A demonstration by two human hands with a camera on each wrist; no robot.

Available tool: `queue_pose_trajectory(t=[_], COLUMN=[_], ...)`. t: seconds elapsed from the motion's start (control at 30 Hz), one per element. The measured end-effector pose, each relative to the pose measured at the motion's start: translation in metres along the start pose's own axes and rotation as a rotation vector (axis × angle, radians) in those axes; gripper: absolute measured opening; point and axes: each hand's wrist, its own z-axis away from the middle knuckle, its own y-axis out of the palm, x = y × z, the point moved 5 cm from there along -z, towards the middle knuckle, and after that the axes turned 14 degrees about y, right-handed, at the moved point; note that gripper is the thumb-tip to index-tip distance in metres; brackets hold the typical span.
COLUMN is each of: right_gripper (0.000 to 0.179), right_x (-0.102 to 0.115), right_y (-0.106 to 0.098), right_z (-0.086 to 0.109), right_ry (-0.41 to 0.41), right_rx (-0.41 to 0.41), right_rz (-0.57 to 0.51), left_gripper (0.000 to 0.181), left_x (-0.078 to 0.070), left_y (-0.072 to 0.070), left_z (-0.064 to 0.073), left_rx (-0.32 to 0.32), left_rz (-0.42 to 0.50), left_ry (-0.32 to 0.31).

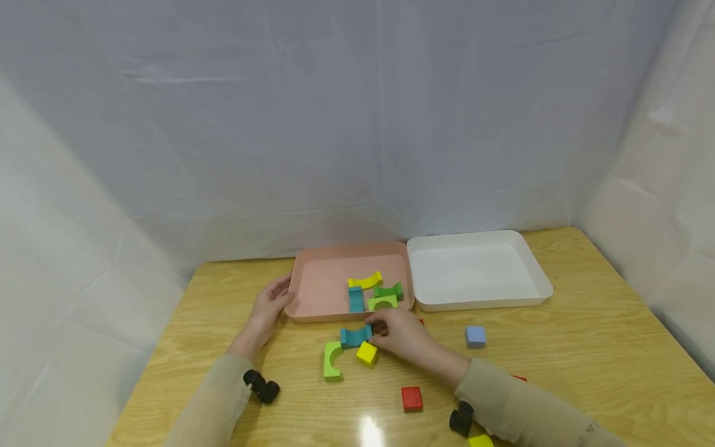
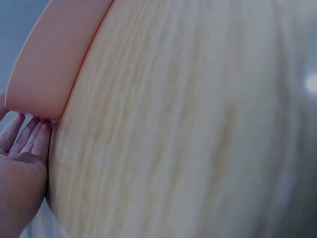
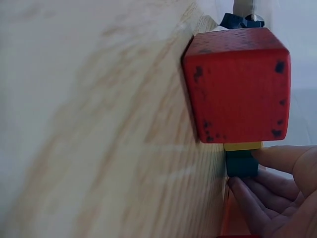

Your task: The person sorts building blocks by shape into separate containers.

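My left hand (image 1: 270,308) is at the left end of the pink tray (image 1: 318,279), its straight fingers touching the wall. In the left wrist view those fingertips meet the tray's end. With thumb and fingers, my right hand (image 1: 403,334) pinches the right end of a blue arch block (image 1: 355,337) just in front of the tray. The right wrist view shows this blue block (image 3: 241,163) between thumb and fingers. Beside it are a yellow cube (image 1: 367,354) and a light green arch block (image 1: 332,362). Inside the tray lie yellow (image 1: 365,281), blue (image 1: 356,300), green (image 1: 389,290) and light green (image 1: 383,302) arch blocks.
A white tray (image 1: 480,270) adjoins the pink one on the right. On the table are a red cube (image 1: 412,399) and a pale blue cube (image 1: 475,337). A yellow block (image 1: 481,441) shows near the right sleeve, which partly covers a red piece (image 1: 519,378). Draped sheets enclose the table.
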Motion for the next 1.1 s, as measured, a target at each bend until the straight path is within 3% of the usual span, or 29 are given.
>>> queue_pose_trajectory(t=[1.1], right_gripper=[0.027], right_x=[0.0037], right_y=[-0.0035], right_z=[0.0016], right_ry=[-0.056], right_rx=[-0.023], right_rz=[-0.011], left_gripper=[0.058], left_x=[0.0043], left_y=[-0.0015], left_z=[-0.0007], left_rx=[-0.004], left_rz=[-0.025], left_ry=[0.005])
